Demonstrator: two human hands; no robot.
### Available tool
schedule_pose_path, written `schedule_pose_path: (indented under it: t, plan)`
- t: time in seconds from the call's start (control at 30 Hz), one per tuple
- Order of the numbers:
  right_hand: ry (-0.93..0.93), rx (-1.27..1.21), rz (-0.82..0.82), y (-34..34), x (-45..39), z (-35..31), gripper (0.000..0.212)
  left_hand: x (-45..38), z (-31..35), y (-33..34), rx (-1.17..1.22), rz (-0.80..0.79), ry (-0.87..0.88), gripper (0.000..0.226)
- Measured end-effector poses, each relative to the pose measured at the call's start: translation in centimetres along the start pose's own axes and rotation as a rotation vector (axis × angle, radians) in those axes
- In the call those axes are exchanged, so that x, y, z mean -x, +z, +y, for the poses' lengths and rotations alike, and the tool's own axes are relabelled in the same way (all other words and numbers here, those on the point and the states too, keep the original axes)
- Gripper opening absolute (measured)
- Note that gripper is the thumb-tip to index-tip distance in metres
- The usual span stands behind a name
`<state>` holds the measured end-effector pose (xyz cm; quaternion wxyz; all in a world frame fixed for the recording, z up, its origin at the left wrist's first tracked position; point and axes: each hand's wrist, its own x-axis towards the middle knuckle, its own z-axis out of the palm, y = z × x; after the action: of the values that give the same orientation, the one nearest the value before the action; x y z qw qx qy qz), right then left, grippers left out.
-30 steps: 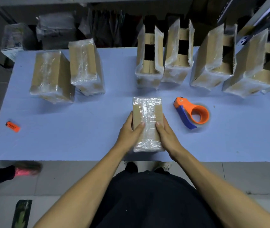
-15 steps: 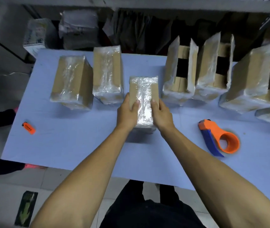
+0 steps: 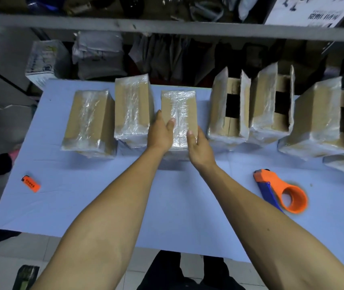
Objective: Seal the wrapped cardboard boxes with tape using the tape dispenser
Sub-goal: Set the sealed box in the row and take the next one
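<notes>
Both hands clamp the wrapped box (image 3: 178, 116) at the table's (image 3: 167, 206) far edge, left hand (image 3: 160, 133) and right hand (image 3: 198, 147) on its sides, while the tape dispenser (image 3: 282, 191) lies right of the box, nearer the right hand, probably flat on its side.

Pale blue table (image 3: 104, 206) stands on a light tiled floor (image 3: 3, 268). Grey metal shelf rail (image 3: 167, 28) runs across behind it, cluttered and dim above and below. Plastic-wrapped bundles (image 3: 98, 53) and a printed carton (image 3: 45, 61) sit under the shelf at back left. White printed board (image 3: 309, 11) leans at top right. Grey cabinet side (image 3: 1, 65) on the left. Flat overhead light, soft shadows.
</notes>
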<state>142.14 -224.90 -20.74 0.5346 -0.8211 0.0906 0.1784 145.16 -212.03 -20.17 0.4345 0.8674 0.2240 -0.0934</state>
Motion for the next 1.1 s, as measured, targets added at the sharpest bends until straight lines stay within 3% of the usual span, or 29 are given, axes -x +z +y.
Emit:
schedule_pose_path:
  t: [0.13,0.23,0.37,0.53,0.7,0.97,1.03,1.1]
  plan:
    - [0.047,0.097,-0.047,-1.5,1.0,0.7,0.064,0.1,0.0,-0.8,-0.028,0.049,0.024,0.065]
    - [0.036,0.215,-0.092,-3.9,3.0,2.4,0.058,0.2,0.7,-1.4,-0.066,0.085,0.062,0.062]
    - [0.044,0.453,-0.083,-8.8,4.7,5.1,0.049,1.9,2.4,-1.0,-0.218,0.112,0.257,0.06]
    - [0.06,0.582,0.057,-14.6,4.7,6.5,0.048,4.1,5.4,1.6,-0.469,-0.117,0.609,0.077]
    - [-0.082,0.652,0.086,-16.6,3.8,5.3,0.046,5.2,8.5,4.7,-0.672,-0.249,0.693,0.071]
    - [-0.269,0.625,0.058,-16.6,3.2,4.6,0.047,9.3,7.3,6.2,-0.87,-0.148,0.663,0.061]
    - [-0.3,0.531,0.058,-16.4,3.8,5.0,0.038,10.8,5.9,6.1,-0.831,-0.169,0.714,0.057]
    - [-0.273,0.373,0.078,-15.9,4.2,5.4,0.03,11.3,5.0,6.1,-0.644,-0.231,0.721,0.052]
